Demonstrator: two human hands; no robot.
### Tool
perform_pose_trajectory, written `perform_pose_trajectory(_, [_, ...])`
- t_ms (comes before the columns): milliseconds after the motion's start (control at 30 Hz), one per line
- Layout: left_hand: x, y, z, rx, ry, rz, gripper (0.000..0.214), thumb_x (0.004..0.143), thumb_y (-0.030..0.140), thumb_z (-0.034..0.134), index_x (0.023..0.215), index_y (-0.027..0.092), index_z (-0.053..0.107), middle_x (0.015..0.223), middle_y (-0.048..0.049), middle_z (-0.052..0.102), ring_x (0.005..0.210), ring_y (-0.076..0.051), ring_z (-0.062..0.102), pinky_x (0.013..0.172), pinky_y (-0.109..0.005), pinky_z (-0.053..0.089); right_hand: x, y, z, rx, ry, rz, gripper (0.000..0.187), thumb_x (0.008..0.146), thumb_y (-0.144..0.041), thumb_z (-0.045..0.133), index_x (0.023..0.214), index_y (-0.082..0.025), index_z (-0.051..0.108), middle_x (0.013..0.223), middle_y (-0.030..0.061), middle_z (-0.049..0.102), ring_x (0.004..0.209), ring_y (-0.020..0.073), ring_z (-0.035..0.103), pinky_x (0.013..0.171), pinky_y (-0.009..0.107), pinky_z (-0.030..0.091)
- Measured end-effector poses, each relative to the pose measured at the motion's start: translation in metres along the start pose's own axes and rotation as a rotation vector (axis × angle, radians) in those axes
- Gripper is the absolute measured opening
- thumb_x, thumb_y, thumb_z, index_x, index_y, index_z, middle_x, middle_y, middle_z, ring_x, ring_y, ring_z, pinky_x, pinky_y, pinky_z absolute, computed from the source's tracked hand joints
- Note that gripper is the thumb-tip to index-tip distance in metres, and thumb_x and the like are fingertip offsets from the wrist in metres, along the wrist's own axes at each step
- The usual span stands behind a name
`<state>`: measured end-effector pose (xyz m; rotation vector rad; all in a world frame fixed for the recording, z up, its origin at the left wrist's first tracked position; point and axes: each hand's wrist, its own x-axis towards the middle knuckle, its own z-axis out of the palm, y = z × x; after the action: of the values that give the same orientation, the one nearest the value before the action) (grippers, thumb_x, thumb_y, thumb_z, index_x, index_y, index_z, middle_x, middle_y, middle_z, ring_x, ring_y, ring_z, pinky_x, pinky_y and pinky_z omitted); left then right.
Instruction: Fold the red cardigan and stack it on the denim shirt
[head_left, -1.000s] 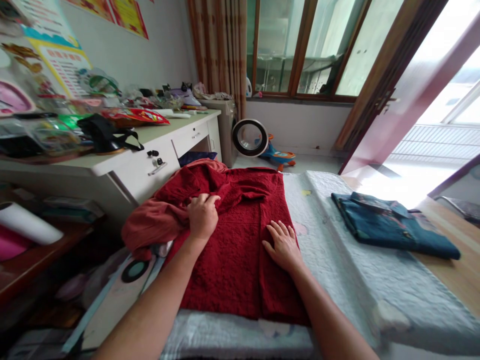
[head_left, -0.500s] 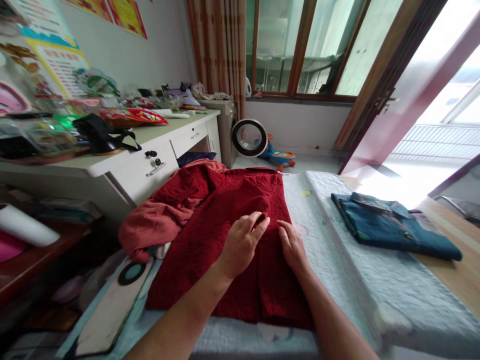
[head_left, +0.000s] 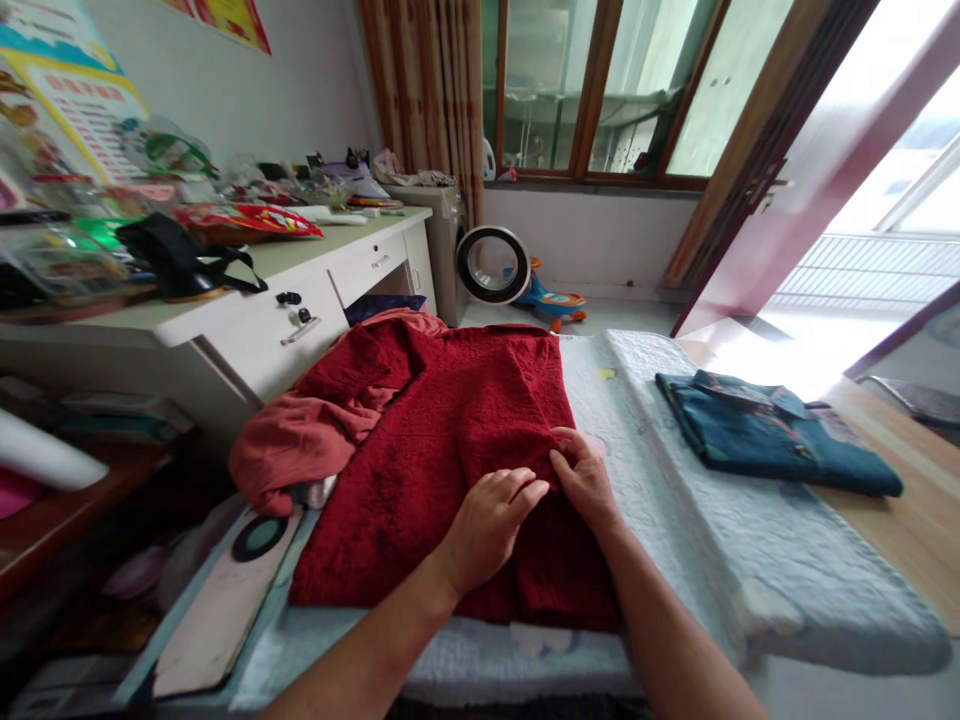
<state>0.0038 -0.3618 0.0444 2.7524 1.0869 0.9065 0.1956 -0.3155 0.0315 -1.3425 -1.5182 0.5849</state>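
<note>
Deep red, with a crinkled tone-on-tone texture, on the garment (head_left: 375,490) at the centre of the frame. Salmon pink on the bunched cloth (head_left: 289,455), left of centre. Pale blue with white and yellow patches on the blanket (head_left: 652,490), lower right. Dark blue with pinkish marks on the folded denim (head_left: 780,440), right. Brown with darker motifs on the curtain (head_left: 420,90), upper centre.

The left forearm (head_left: 367,640) and the right forearm (head_left: 667,610) are bare and reach forward, coming nearer together. The left hand (head_left: 491,518) has bent fingers; the right hand (head_left: 586,482) is just beside it, a little farther forward.
</note>
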Motion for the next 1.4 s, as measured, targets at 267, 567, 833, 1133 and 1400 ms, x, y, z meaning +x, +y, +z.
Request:
perform_pose_trajectory(267, [-0.005,0.0,-0.002,0.032,-0.056,-0.138,0.035,0.084,0.002,0.046,0.11,0.021,0.06,0.11,-0.0054,0.063,0.103,-0.021,0.055,0.092,-0.038,0.048,-0.002,-0.006,-0.009,0.15,0.08,0.039,0.019,0.074,-0.026,0.05,0.084,-0.02,0.064,0.063,-0.0036,0.056,0.053,0.0113,0.047,0.052,0.022,0.038])
perform_pose_trajectory(567, [-0.014,0.014,-0.004,-0.052,-0.144,-0.061,0.038,0.078,0.0,0.051,0.108,0.023,0.06,0.11,-0.0038,0.064,0.105,-0.022,0.054,0.094,-0.038,0.046,0.005,0.005,-0.013,0.195,0.272,0.136,0.019,0.08,-0.034,0.05,0.08,-0.02,0.063,0.054,-0.0053,0.055,0.049,0.0113,0.047,0.053,0.023,0.039])
perform_pose_trajectory(833, [-0.02,0.018,-0.007,-0.224,-0.189,-0.071,0.036,0.076,0.0,0.053,0.105,0.021,0.059,0.108,-0.0041,0.064,0.104,-0.021,0.058,0.097,-0.038,0.046,0.015,0.032,-0.017,0.136,0.363,0.224,0.021,0.075,-0.036,0.049,0.079,-0.021,0.063,0.057,-0.0033,0.061,0.052,0.014,0.05,0.057,0.025,0.04])
perform_pose_trajectory(1133, [-0.014,0.028,-0.001,-0.411,-0.052,-0.069,0.03,0.085,0.004,0.049,0.108,0.022,0.057,0.113,-0.005,0.064,0.111,-0.019,0.057,0.103,-0.035,0.043,0.018,0.036,-0.022,0.119,0.363,0.225,0.021,0.074,-0.037,0.049,0.077,-0.021,0.063,0.059,-0.0028,0.061,0.053,0.0146,0.051,0.06,0.026,0.041])
perform_pose_trajectory(1400, [-0.017,0.026,0.0,-0.398,-0.256,-0.03,0.034,0.074,0.001,0.055,0.101,0.021,0.061,0.109,-0.0041,0.066,0.107,-0.021,0.057,0.102,-0.037,0.041,0.021,0.044,-0.024,0.154,0.354,0.244,0.021,0.072,-0.037,0.049,0.075,-0.021,0.063,0.059,-0.002,0.062,0.054,0.0151,0.053,0.058,0.026,0.043])
